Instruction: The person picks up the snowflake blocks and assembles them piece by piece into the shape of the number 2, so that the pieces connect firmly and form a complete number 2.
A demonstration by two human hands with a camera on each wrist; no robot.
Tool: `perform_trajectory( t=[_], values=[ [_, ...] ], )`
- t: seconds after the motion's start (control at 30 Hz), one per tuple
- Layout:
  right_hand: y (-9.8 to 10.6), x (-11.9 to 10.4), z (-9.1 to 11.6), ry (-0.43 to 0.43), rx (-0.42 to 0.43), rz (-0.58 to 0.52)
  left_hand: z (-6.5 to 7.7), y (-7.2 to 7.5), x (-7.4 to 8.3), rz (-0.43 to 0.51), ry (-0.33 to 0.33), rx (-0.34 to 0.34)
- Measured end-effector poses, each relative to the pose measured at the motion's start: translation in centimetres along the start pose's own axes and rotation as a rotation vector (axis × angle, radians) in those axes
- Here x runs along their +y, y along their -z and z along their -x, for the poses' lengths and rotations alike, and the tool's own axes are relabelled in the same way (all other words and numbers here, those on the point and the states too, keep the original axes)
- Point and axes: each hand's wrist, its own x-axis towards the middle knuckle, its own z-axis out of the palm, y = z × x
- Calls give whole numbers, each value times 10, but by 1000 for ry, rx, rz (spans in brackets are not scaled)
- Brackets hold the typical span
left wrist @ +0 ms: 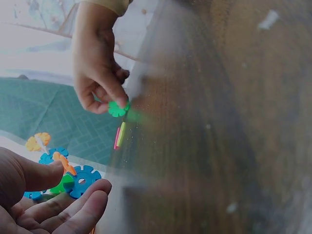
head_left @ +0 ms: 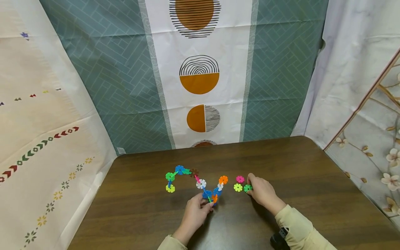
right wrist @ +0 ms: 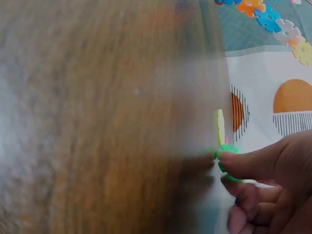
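A chain of interlocking notched plastic discs (head_left: 201, 184) in several colours stretches across the middle of the table. My left hand (head_left: 195, 211) grips its near end, where blue, green and orange discs join; in the left wrist view, thumb and fingers hold a blue disc (left wrist: 84, 181) and its neighbours. My right hand (head_left: 263, 191) pinches a loose green disc (head_left: 248, 188) to the right of the chain, and the left wrist view shows this green disc (left wrist: 116, 110) tilted up at the fingertips. Close by lie a yellow-green disc (head_left: 238, 187) and a pink disc (head_left: 240, 179).
The brown wooden table (head_left: 140, 215) reaches back to a teal and white patterned cloth (head_left: 278, 69). Patterned cloths also hang at left (head_left: 47, 146) and right. A black device (head_left: 279, 239) is on the right wrist.
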Motion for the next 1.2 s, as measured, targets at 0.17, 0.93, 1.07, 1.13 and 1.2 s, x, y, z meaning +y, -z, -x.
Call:
perform_trajectory(
  t=[0.17, 0.93, 1.07, 1.13, 1.2],
  values=[
    [8, -8, -4, -39, 24, -157, 1, 0, 1, 5, 12, -7],
    [37, -50, -14, -26, -61, -556, 5, -3, 3, -3, -19, -38],
    [39, -52, -13, 4, -78, -498, 6, -3, 4, -4, -38, -41],
    [40, -52, -13, 14, -84, -472, 7, -3, 4, -12, -51, -39],
    [41, -53, -13, 22, -95, -458, 7, -3, 4, -29, -64, -32]
  ],
)
